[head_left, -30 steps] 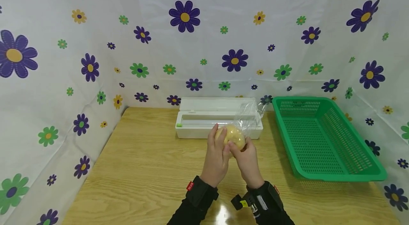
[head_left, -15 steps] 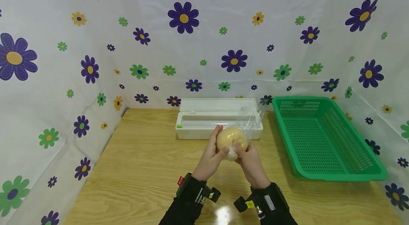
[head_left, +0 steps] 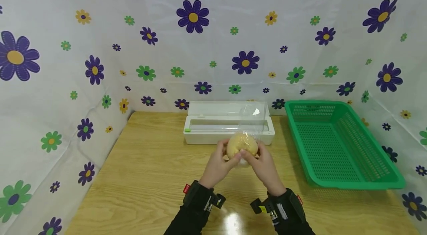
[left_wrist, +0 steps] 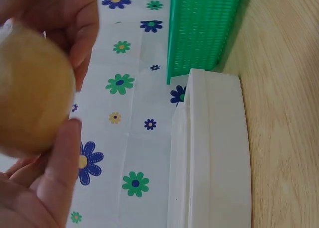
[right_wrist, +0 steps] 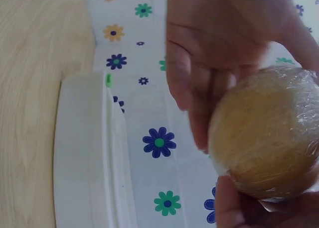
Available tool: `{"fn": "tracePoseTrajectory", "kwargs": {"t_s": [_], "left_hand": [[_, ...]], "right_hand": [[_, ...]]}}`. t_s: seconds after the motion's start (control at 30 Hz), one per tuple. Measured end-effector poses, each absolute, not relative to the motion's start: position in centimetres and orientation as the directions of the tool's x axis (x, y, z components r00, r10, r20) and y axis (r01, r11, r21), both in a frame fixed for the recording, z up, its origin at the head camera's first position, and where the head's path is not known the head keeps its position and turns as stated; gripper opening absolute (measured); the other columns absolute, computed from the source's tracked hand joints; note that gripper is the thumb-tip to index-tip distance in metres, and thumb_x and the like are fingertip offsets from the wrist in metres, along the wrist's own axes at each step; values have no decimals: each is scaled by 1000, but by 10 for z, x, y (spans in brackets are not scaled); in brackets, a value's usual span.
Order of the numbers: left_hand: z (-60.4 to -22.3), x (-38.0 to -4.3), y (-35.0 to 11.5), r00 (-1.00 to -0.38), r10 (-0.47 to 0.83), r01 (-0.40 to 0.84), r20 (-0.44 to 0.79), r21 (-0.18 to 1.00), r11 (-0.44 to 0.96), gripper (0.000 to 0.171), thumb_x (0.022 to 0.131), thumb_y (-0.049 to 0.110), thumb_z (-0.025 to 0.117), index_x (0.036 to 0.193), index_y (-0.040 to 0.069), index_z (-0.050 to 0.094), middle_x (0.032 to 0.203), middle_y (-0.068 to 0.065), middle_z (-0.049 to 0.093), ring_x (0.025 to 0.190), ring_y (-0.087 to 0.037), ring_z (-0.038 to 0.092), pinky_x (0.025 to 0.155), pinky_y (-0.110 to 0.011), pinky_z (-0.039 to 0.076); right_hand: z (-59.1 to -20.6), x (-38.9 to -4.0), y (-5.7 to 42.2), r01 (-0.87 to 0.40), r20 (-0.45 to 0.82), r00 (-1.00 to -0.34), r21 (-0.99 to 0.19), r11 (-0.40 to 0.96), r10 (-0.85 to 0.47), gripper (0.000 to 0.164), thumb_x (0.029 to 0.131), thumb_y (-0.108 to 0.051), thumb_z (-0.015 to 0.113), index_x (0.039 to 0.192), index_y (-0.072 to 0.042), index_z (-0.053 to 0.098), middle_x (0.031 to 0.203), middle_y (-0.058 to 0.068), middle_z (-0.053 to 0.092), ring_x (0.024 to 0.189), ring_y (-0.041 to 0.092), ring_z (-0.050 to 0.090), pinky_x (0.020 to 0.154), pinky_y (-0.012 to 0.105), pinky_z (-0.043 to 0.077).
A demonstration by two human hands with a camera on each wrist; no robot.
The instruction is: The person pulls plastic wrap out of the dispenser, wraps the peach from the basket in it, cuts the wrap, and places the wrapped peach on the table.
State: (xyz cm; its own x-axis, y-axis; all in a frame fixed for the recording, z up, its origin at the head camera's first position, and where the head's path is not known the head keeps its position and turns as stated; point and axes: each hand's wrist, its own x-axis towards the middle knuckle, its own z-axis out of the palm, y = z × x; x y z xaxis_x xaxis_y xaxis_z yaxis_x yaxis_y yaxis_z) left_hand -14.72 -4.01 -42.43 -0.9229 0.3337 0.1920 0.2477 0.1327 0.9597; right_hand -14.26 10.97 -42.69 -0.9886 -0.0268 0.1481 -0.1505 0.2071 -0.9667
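Observation:
A round pale-yellow ball (head_left: 242, 144), its exact kind unclear, is wrapped in clear cling film. Both hands hold it up over the table. My left hand (head_left: 216, 166) grips its left side, and my right hand (head_left: 265, 168) grips the right side. The thumbs meet at its near face, where white bunched film shows. A loose tail of film (head_left: 253, 114) stretches above the ball, overlapping the dispenser. Seen from the right wrist, the film on the ball (right_wrist: 264, 133) is shiny and wrinkled. Fingers behind the ball are partly hidden.
Just beyond the hands stands a white cling film dispenser (head_left: 200, 139), lid raised, with the film roll (head_left: 208, 128) inside. To the right is a green plastic basket (head_left: 343, 185) on the wooden table (head_left: 150, 175). A flowered cloth (head_left: 213, 42) lines the back and sides.
The ball has been turned in the hands. My left hand has shifted from its front to its left side, and the film tail, earlier bunched toward the right, now spreads upward.

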Motion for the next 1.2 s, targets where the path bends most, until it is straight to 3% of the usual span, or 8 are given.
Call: {"fn": "tracePoseTrajectory", "kwargs": {"t_s": [0.1,0.23,0.4,0.57,0.87,0.97,1.1,1.2], "left_hand": [[-436,-155,-43,-936,339,134,98,987,86,72,80,22,65,133,-4,23,123,-21,43,106,-31,48,74,-33,48],[-444,-156,-43,-933,360,-39,8,992,-122,63,81,16,59,131,-6,26,117,-18,43,98,-25,51,76,-33,47],[-444,-152,-42,-927,374,-200,-27,879,-433,57,80,22,45,127,-3,28,103,-10,46,85,-14,53,71,-26,47],[-442,-149,-35,-894,448,-281,-9,788,-547,60,80,28,42,132,6,23,109,-10,42,85,-14,53,73,-25,46],[-443,-143,-24,-917,389,-136,83,854,-502,61,79,20,47,131,1,23,115,-10,41,98,-17,49,79,-37,46],[-443,-142,-22,-936,341,-77,85,897,-435,59,79,15,50,130,-1,24,114,-12,42,100,-18,49,81,-40,45],[-442,-138,-22,-961,269,-23,63,952,-304,58,83,14,53,131,2,22,113,-15,42,92,-19,52,74,-36,47],[-442,-138,-24,-962,269,-20,38,978,-209,60,85,21,58,131,7,22,114,-17,43,88,-22,56,67,-35,48]], "right_hand": [[-425,-143,114,-193,173,-979,-957,214,-108,47,90,-20,51,128,5,38,120,22,46,105,31,45,82,40,43],[-425,-142,120,-233,206,-961,-963,134,-184,50,97,-21,36,138,2,20,139,22,25,125,34,25,97,51,23],[-435,-141,118,-413,348,-887,-893,181,-304,66,93,-31,43,141,-4,6,144,19,11,130,34,13,98,56,14],[-442,-140,106,-522,436,-843,-805,281,-316,84,85,-52,39,141,-3,-2,144,21,2,130,35,5,98,57,11],[-449,-138,99,-513,490,-858,-834,201,-156,69,90,-49,38,137,-2,17,130,24,35,114,30,38,89,54,31],[-448,-138,102,-486,466,-872,-857,169,-147,59,93,-38,41,136,-3,22,127,23,39,109,28,43,86,50,36],[-444,-139,108,-427,398,-901,-886,183,-174,49,91,-15,43,135,-1,27,126,22,41,108,29,44,86,48,37],[-442,-140,112,-387,351,-919,-886,254,-176,48,90,-16,43,134,1,30,124,23,41,109,32,42,86,49,36]]}}
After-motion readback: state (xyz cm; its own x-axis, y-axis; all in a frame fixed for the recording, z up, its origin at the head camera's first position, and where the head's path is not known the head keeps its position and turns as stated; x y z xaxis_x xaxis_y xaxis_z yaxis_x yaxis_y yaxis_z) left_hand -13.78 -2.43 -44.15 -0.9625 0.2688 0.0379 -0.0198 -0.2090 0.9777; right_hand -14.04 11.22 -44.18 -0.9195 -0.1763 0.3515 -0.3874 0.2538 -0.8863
